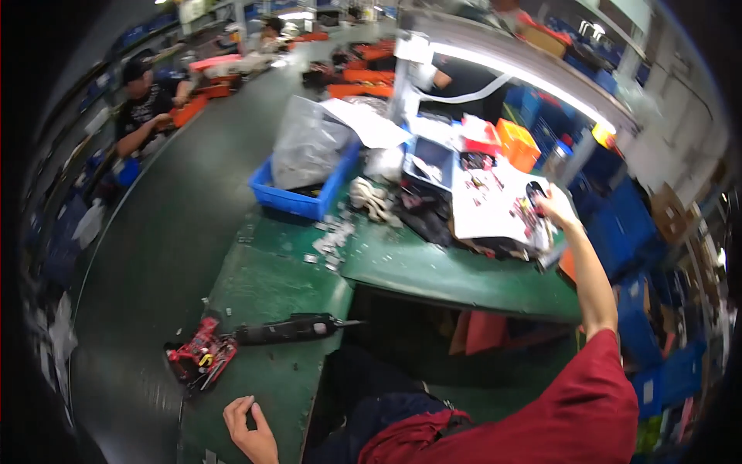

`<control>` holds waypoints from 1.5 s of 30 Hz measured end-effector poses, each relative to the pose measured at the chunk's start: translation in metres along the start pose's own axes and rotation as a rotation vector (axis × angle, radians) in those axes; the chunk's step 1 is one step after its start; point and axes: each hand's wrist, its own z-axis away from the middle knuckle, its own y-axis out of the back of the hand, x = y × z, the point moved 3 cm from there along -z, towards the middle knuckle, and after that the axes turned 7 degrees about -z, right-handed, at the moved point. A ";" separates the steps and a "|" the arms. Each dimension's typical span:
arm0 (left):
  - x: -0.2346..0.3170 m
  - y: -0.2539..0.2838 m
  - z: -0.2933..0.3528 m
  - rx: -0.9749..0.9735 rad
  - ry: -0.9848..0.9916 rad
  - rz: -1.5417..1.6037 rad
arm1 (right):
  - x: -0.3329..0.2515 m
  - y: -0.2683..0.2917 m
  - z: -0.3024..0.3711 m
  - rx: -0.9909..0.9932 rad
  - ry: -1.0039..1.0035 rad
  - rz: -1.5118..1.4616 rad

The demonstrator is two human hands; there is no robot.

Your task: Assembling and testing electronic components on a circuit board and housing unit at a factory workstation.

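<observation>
Left hand (251,435), lower left of the frame: thumb and fingers are held apart, near a red assembly with black parts (202,354) and a black handheld power tool (290,330) laid on the green worktop (267,278). Right hand (555,205), right of the frame: extended to small red parts (524,215) and a dark piece (535,191) spread on a white sheet (483,220); whether the fingers are closed on anything cannot be told. A blue bin (290,203) is placed at upper centre, loaded with a translucent bag (305,147).

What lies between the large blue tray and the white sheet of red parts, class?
In the head view: pale cloth, plastic bag, black bundle, smaller blue tray.
</observation>
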 end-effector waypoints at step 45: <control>-0.002 0.064 0.018 -0.493 -0.110 -0.311 | -0.443 -0.200 0.380 -1.075 1.287 -0.853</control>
